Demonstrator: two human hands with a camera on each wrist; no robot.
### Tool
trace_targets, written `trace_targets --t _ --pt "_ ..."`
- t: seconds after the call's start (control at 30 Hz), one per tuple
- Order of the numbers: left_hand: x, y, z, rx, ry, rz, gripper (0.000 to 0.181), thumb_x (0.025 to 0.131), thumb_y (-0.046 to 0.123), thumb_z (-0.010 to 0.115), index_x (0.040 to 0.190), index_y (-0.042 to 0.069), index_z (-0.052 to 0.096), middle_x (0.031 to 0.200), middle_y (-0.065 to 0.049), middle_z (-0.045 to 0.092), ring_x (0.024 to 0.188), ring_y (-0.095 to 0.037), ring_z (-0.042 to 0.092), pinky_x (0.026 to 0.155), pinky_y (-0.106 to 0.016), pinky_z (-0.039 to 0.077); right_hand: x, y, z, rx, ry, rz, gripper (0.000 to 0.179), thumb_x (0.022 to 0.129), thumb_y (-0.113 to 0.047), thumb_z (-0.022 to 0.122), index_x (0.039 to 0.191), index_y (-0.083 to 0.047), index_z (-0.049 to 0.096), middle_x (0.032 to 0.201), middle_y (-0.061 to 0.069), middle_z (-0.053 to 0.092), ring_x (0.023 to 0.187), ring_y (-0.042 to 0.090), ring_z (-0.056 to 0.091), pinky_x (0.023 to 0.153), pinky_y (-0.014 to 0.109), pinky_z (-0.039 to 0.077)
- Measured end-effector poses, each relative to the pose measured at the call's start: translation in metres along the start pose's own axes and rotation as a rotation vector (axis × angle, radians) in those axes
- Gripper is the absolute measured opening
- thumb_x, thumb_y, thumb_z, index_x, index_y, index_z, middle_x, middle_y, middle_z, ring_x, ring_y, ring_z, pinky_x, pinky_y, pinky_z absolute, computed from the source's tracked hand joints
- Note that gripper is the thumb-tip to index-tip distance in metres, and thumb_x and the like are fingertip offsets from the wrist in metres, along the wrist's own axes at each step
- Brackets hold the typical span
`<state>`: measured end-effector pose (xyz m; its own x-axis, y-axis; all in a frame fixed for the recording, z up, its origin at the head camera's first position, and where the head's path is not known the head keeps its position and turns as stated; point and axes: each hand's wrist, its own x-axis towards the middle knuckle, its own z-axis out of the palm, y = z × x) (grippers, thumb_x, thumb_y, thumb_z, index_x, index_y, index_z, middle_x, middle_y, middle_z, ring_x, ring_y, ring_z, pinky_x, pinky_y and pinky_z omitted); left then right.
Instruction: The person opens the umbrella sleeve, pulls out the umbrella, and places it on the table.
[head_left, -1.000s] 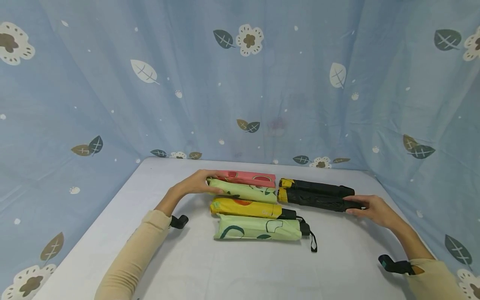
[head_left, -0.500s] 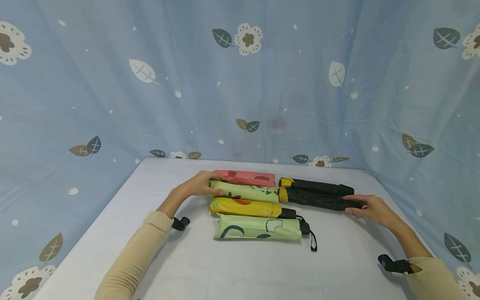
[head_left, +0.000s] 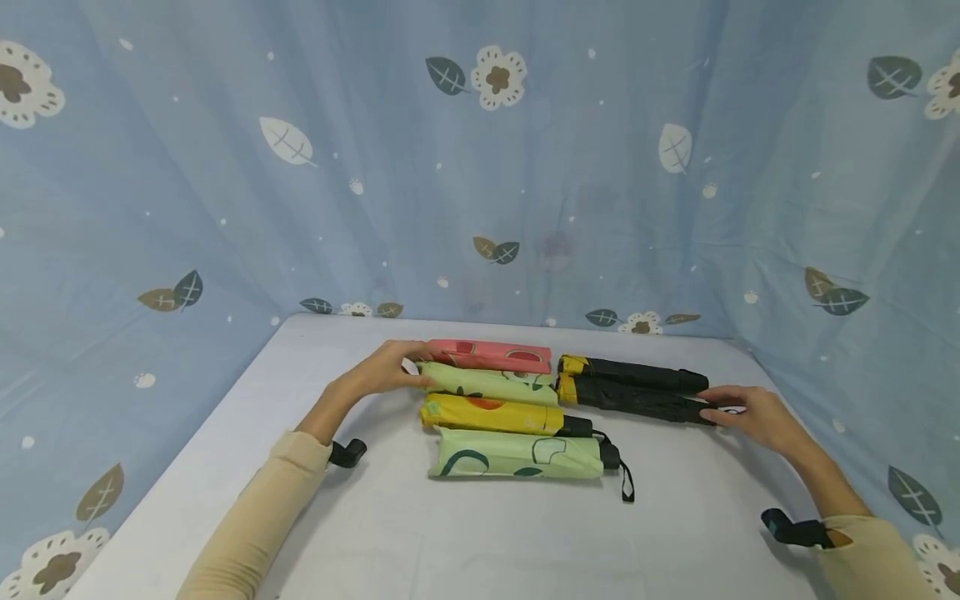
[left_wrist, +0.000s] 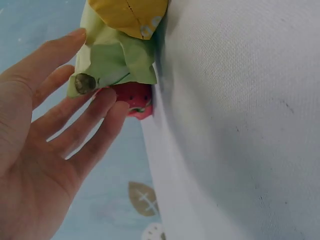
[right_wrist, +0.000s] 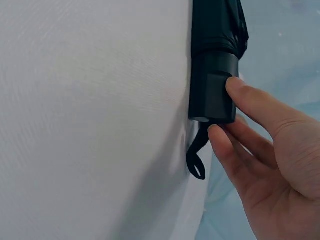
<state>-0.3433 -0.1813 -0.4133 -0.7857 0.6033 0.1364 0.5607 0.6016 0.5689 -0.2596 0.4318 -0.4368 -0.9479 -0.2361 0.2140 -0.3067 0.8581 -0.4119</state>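
Observation:
Folded umbrellas lie side by side on a white table. My left hand (head_left: 390, 368) is at the left end of a light green umbrella (head_left: 487, 383), its fingers relaxed and spread. In the left wrist view the thumb lies along that green end (left_wrist: 117, 62), while other fingertips are right at the pink-red watermelon umbrella (left_wrist: 134, 97) behind it. At the right, my right hand (head_left: 757, 414) touches the handle end of the front black umbrella (head_left: 630, 397) with its fingertips. The right wrist view shows the thumb against the black handle (right_wrist: 212, 90), a short strap (right_wrist: 196, 162) hanging below.
A second black umbrella (head_left: 645, 375) lies behind the front one. Nearer me are a yellow umbrella (head_left: 491, 415) and another light green umbrella (head_left: 517, 457) with a wrist strap. A blue patterned curtain (head_left: 480, 167) rises behind the white table (head_left: 480, 542).
My left hand has drawn slightly left, off the green umbrella's end. My right hand has slid a little right along the black umbrella's handle. The umbrellas lie nearly as before.

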Motion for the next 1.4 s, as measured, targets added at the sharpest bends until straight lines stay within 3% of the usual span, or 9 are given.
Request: trace_targets --t 0.17,0.33,0.47,0.7,0.87,1.07,1.23,1.4 --pt "-0.005 0.001 0.001 -0.004 0.069 0.015 0.043 0.09 0.028 0.072 0.126 0.006 0.064 0.118 -0.013 0.067 0.106 -0.029 0.065 0.081 -0.039 0.058 -0.001 -0.002 -0.006 0.028 -0.004 0.019 0.036 0.092 -0.031 0.069 0.12 -0.007 0.069 0.118 0.02 0.069 0.096 0.028 0.069 0.066 0.024 0.053" --pt "-0.005 0.002 0.001 0.048 0.231 0.11 0.031 0.091 0.022 0.071 0.115 0.004 0.069 0.109 -0.013 0.068 0.094 -0.024 0.066 0.071 -0.031 0.057 0.003 -0.011 -0.01 0.05 0.027 -0.015 0.034 0.094 -0.029 0.066 0.12 -0.007 0.07 0.12 0.022 0.068 0.081 0.005 0.068 0.062 0.023 0.052" --pt "-0.004 0.007 -0.002 0.037 0.311 0.151 0.022 0.092 0.021 0.069 0.111 0.009 0.072 0.106 -0.007 0.07 0.089 -0.019 0.066 0.066 -0.027 0.055 0.007 -0.02 -0.01 0.054 0.03 -0.034 0.032 0.095 -0.029 0.065 0.12 -0.009 0.07 0.119 0.02 0.069 0.079 0.007 0.069 0.06 0.024 0.052" --pt "-0.006 0.014 -0.002 0.015 0.253 0.138 0.025 0.095 0.025 0.066 0.112 0.007 0.072 0.105 -0.002 0.07 0.088 -0.015 0.065 0.069 -0.032 0.057 0.015 -0.033 -0.007 0.071 0.005 -0.025 0.033 0.095 -0.029 0.066 0.118 -0.007 0.071 0.117 0.02 0.07 0.086 0.012 0.069 0.061 0.024 0.055" --pt "-0.008 0.017 -0.001 0.019 0.228 0.15 0.023 0.094 0.023 0.067 0.111 0.007 0.072 0.105 -0.003 0.071 0.088 -0.017 0.066 0.069 -0.028 0.056 0.018 -0.043 -0.006 0.033 -0.031 -0.028 0.034 0.095 -0.033 0.065 0.117 -0.008 0.071 0.116 0.017 0.071 0.086 0.02 0.069 0.062 0.024 0.053" --pt "-0.009 0.024 0.003 0.009 0.2 0.191 0.022 0.094 0.02 0.068 0.109 0.006 0.071 0.102 -0.003 0.072 0.084 -0.016 0.066 0.066 -0.025 0.054 0.022 -0.053 -0.004 -0.009 -0.029 -0.085 0.028 0.095 -0.03 0.066 0.115 -0.011 0.073 0.106 0.005 0.074 0.095 0.024 0.068 0.07 0.026 0.053" --pt "-0.01 0.028 0.008 0.007 0.162 0.224 0.022 0.093 0.018 0.068 0.11 0.005 0.071 0.1 -0.001 0.073 0.082 -0.014 0.066 0.066 -0.028 0.054 0.027 -0.062 0.0 0.018 -0.049 -0.122 0.028 0.095 -0.027 0.066 0.115 -0.01 0.072 0.106 0.004 0.074 0.095 0.023 0.069 0.073 0.025 0.054" --pt "-0.011 0.032 0.01 0.0 0.101 0.219 0.024 0.093 0.02 0.068 0.114 0.007 0.07 0.101 0.001 0.073 0.082 -0.014 0.065 0.066 -0.028 0.055 0.031 -0.072 0.004 0.034 -0.042 -0.151 0.027 0.094 -0.026 0.067 0.113 -0.009 0.073 0.104 0.004 0.075 0.093 0.022 0.069 0.072 0.026 0.055"
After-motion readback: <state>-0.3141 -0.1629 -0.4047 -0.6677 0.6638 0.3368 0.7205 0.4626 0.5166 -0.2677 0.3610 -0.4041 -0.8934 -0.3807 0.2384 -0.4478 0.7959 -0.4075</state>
